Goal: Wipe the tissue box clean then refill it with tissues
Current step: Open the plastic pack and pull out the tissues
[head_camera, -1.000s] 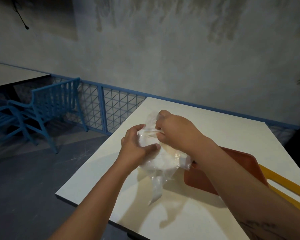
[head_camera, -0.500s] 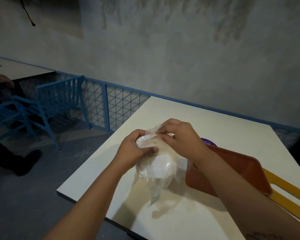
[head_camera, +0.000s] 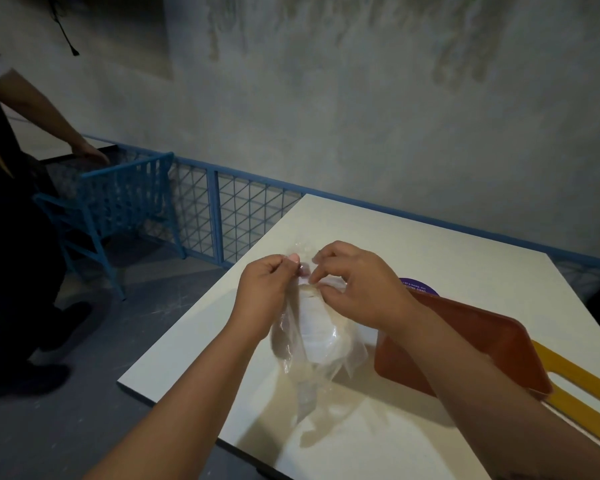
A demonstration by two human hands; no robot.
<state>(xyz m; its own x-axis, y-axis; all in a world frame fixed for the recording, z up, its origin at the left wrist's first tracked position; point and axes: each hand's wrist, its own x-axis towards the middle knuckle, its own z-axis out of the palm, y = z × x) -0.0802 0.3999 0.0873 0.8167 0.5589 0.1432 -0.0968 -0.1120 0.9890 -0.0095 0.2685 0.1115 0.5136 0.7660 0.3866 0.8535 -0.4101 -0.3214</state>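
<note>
Hands: both have climbed from the sides of the bag point(head_camera: 286, 344) to its mouth. The left hand point(head_camera: 267, 292) and right hand point(head_camera: 357, 289) each pinch a plastic edge, fingertips nearly meeting.
Bag: clear and crumpled, hanging below both hands, with its tail on the table point(head_camera: 395, 237).
Tissues point(head_camera: 321, 337): a white rounded bundle, wrapped, just under the right palm.
Meaning: probably opening the pack for the refill; nothing is out yet.
Box: not in view.
Tray point(head_camera: 482, 344): red, beneath the right forearm.

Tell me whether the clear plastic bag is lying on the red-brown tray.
No, the left hand and right hand pinch the clear plastic bag over the white table, beside the red-brown tray.
</note>
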